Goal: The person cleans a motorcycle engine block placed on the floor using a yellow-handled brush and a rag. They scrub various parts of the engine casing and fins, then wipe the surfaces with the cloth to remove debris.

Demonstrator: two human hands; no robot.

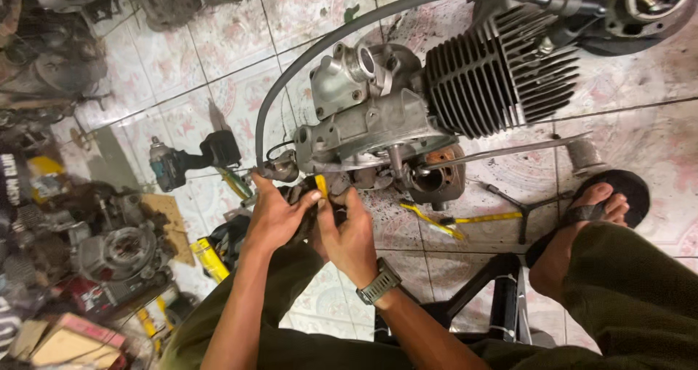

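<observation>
Head view: left hand and right hand both gripping yellow-handled tool, long axis upright toward engine.

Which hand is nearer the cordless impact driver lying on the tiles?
Left. The left hand is at the engine's lower edge, just right of the impact driver. The right hand, wearing a watch, sits farther right, beyond the left.

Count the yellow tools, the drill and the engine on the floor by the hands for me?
Yellow-handled tools: 3
Cordless drill: 1
Engine: 1
Total: 5
One yellow tool sits between the left hand and right hand.
</observation>
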